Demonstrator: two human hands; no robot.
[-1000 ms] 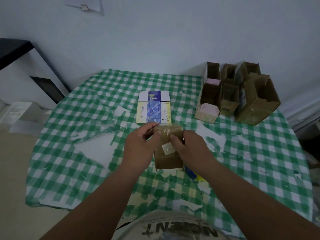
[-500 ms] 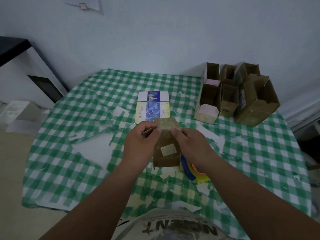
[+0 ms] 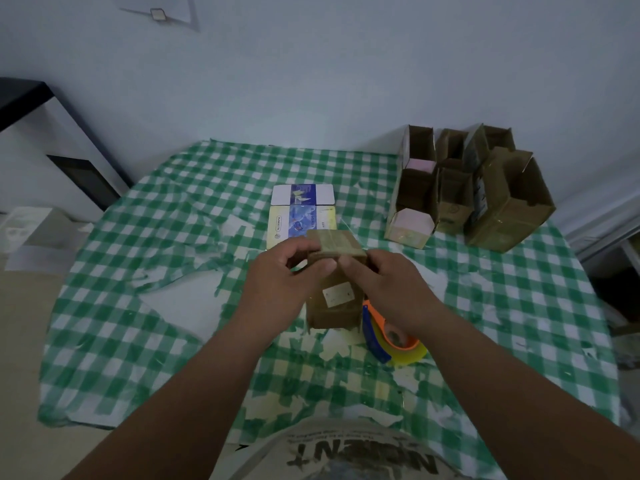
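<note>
Your left hand [image 3: 277, 278] and right hand [image 3: 384, 282] each pinch the taped top of the small cardboard box [image 3: 337, 296], upright between them. Uneven pressure could buckle it or tip it onto the tape dispenser [image 3: 391, 337] just under your right wrist. Both wrists sit close together, fingers curled, with a flat printed carton [image 3: 301, 216] just beyond your fingertips.

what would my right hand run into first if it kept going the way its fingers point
The brown box: the right hand grips its top edge. Past it, probably the left hand, gripping the same end, though depth is unclear.
</note>
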